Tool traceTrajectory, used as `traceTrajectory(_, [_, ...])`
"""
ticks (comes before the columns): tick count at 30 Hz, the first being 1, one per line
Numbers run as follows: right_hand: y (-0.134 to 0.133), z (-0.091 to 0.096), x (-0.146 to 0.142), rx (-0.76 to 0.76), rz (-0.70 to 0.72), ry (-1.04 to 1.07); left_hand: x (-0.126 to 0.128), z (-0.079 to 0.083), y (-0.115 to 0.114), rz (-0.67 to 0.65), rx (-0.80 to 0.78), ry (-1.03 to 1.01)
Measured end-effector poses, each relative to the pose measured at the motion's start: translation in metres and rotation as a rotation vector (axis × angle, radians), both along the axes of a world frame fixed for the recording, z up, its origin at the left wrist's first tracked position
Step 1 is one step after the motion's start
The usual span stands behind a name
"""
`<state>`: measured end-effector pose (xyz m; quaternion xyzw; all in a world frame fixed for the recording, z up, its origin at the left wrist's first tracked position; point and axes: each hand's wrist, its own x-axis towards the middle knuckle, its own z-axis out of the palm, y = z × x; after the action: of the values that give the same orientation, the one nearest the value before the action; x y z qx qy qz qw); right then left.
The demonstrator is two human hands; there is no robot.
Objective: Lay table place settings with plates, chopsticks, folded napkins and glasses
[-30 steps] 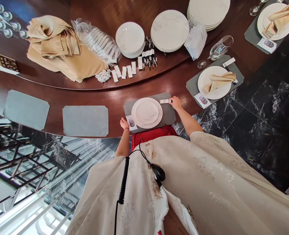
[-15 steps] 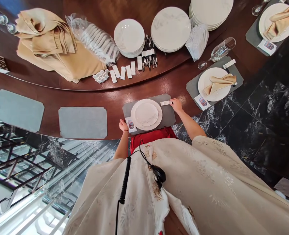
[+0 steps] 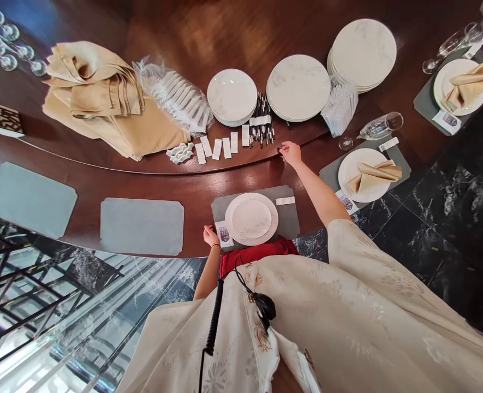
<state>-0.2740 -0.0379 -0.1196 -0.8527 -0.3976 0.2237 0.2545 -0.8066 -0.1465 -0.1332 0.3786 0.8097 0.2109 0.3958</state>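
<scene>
A glossy, dark brown wooden table curves under both hands. Nearer the body than the right hand lies a flat grey mat with clipped corners; on it a smooth round white plate carries a smaller plate with faint grey veining. A slim white strip rests on the mat, below the right hand, and a printed card sits just beside the left hand. Thin black chopsticks with pale ends, bound by a white band, lie just beyond and to the left of the right hand, beside small white blocks. Farther out are stacked plates and soft, folded tan cloths.

The right hand hovers with its fingers partly curled, near the chopsticks but apart from them; whether it grips anything small cannot be told. The left hand is loosely curled at the table's edge, its grip unclear.
</scene>
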Motion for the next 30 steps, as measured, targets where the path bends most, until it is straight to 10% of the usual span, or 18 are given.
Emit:
traceTrajectory(5, [0.081, -0.006, 0.011, -0.04, -0.035, -0.107, 0.004, 0.003, -0.003, 0.055, -0.027, 0.043])
traceTrajectory(19, [0.087, -0.003, 0.002, -0.333, -0.077, -0.132, 0.014, 0.019, -0.001, 0.022, -0.098, 0.092])
traceTrajectory(24, [0.044, 0.02, -0.022, -0.552, -0.135, -0.125, 0.011, 0.031, 0.013, -0.012, -0.103, 0.029])
traceTrajectory(30, [-0.061, 0.05, -0.076, -0.339, -0.08, 0.09, 0.048, 0.066, 0.047, -0.056, 0.159, 0.09])
